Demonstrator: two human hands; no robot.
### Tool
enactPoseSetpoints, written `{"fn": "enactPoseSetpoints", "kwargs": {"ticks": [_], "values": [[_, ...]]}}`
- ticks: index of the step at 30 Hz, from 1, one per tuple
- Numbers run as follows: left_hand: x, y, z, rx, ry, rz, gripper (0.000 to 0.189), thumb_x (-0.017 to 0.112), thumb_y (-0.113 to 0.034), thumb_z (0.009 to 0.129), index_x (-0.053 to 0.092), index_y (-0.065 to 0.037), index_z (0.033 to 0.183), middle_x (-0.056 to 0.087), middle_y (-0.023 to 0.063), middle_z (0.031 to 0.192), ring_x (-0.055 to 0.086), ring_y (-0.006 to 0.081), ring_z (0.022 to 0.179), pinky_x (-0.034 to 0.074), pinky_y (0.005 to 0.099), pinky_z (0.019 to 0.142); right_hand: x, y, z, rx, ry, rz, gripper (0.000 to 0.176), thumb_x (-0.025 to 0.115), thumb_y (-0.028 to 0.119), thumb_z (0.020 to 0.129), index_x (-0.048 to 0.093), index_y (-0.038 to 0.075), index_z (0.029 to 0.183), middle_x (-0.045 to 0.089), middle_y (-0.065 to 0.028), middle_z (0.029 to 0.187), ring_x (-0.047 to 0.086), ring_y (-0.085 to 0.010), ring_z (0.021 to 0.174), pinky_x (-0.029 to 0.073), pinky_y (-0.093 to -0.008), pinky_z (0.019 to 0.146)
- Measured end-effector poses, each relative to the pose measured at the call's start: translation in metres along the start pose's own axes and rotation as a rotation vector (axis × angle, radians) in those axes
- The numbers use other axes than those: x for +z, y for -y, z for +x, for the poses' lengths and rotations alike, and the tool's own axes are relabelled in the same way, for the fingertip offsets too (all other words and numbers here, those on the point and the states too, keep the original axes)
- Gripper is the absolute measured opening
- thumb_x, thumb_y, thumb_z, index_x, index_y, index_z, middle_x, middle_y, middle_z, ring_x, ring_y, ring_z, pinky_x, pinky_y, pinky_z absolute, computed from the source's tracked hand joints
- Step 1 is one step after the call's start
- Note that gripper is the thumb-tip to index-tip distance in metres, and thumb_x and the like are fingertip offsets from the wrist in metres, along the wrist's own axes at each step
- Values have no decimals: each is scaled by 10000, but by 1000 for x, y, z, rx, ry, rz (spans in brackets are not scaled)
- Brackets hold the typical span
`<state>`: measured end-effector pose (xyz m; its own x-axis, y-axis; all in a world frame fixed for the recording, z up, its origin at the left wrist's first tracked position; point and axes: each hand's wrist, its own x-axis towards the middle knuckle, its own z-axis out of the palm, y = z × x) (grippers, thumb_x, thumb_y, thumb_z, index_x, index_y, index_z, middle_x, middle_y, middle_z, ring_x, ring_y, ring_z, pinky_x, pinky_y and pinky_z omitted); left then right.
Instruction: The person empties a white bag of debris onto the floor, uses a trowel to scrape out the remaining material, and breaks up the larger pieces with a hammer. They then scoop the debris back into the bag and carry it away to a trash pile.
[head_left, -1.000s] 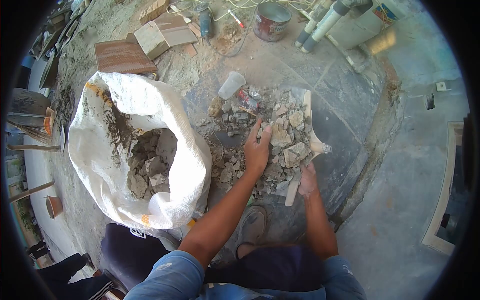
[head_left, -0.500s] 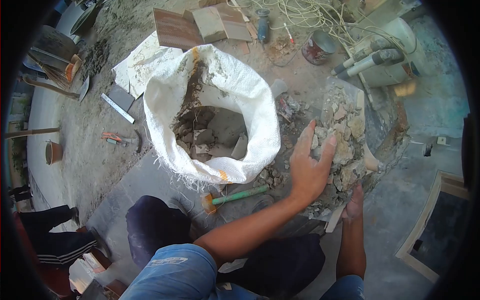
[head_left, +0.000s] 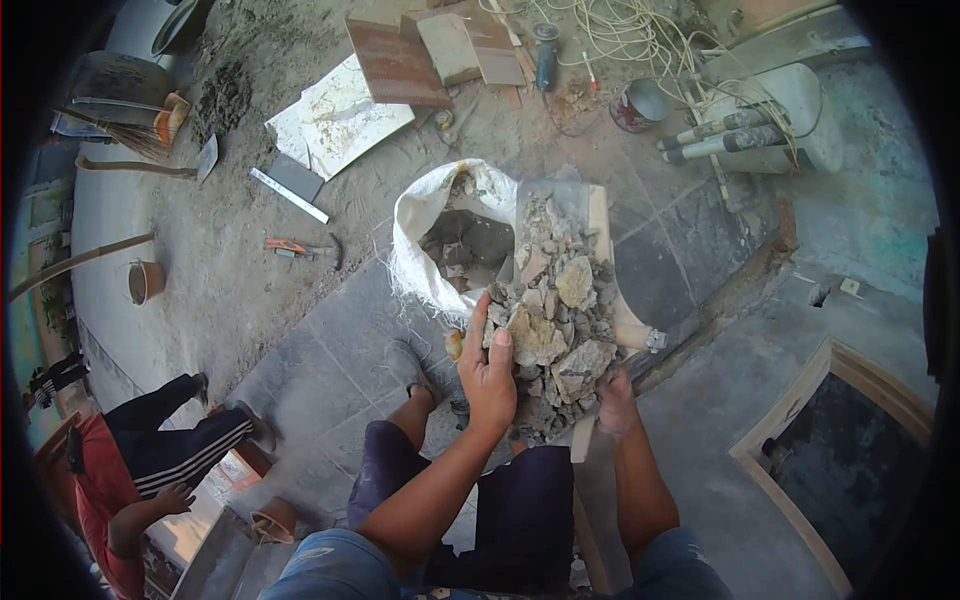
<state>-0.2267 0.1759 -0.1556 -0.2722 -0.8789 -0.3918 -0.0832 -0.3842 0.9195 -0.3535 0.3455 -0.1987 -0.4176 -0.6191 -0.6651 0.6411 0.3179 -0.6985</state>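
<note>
A wood-edged tray (head_left: 600, 222), heaped with broken concrete rubble (head_left: 545, 335), is held up in front of me. A short round stub like a handle juts from its right side. My right hand (head_left: 618, 405) grips the tray's near right edge, its fingers partly hidden beneath. Against the left side of the heap lies my left hand (head_left: 487, 385), index finger and thumb stretched out and apart. Just beyond the tray stands an open white woven sack (head_left: 415, 240), with rubble inside; the tray hides its right part.
A hammer (head_left: 305, 250) and a white board (head_left: 340, 118) lie on the ground to the left. Farther off are tiles (head_left: 400, 62), an angle grinder (head_left: 545, 57), tangled cable and a paint tin (head_left: 640, 105). Another person (head_left: 130, 460) is at lower left.
The loaded tray has come up off the floor and left, now overlapping the sack's right side. Both hands moved left with it. My view has shifted, and the sack appears smaller.
</note>
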Motion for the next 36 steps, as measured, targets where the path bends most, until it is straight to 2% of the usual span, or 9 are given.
{"fn": "enactPoseSetpoints", "kwargs": {"ticks": [5,11,14,23,24,28,33,34,36], "values": [[-40,55,28,-123,-129,-24,548,480,-315,970,414,56,1368,456,181,1379,432,226,1262,296,331,1068,31,-43,31,142,30,44,362,572,84,907,491,-6,1248,590,-58,1158,566,-158,1041,452,-321,901],[-43,124,121,-742,-29,-599,585,455,-397,967,341,-37,1415,423,136,1384,451,286,1237,398,426,1003,42,-93,91,379,-55,83,267,577,56,883,544,32,1147,621,-58,978,615,-165,872,515,-328,738],[-42,141,152,-909,-245,-338,637,474,-433,952,257,-91,1445,377,123,1419,466,290,1213,410,480,974,60,-76,106,534,-168,-12,257,623,91,860,556,31,1101,621,-63,912,622,-167,788,523,-335,668],[-111,185,153,-478,-401,788,721,766,-389,742,490,75,1220,522,235,1229,504,331,1135,431,392,906,70,-12,83,543,-138,-6,282,646,141,849,559,7,1082,610,-62,887,613,-165,731,520,-314,646],[-111,187,153,-496,-443,756,945,815,-441,671,386,100,1316,484,259,1264,487,363,1170,411,412,964,67,-9,76,554,-138,-62,295,644,143,852,558,6,1099,616,-67,902,618,-165,744,520,-310,650],[-97,211,172,-232,-406,869,1063,841,-481,604,313,79,1338,464,268,1199,451,415,1160,397,446,981,50,10,26,601,-130,-121,353,637,137,856,528,1,1163,616,-72,972,616,-166,828,514,-306,718],[-42,173,184,-115,-223,914,1191,874,-454,555,182,15,1404,420,295,1205,418,440,1179,429,484,942,-25,13,-16,321,-276,-304,457,602,89,874,438,2,1292,578,-71,1126,567,-152,1001,464,-304,869],[-35,176,181,-45,-292,932,898,805,-305,675,308,13,1352,468,276,1161,488,449,1102,446,474,906,-50,4,-12,288,-320,-340,460,595,84,879,431,7,1302,574,-70,1139,564,-155,1014,462,-308,874],[-46,202,191,-83,-261,907,687,736,-221,707,403,29,1254,519,280,1083,519,454,1054,444,479,884,-100,-26,12,223,-375,-351,462,584,79,890,420,19,1317,568,-70,1166,562,-167,1036,461,-322,884]]}}
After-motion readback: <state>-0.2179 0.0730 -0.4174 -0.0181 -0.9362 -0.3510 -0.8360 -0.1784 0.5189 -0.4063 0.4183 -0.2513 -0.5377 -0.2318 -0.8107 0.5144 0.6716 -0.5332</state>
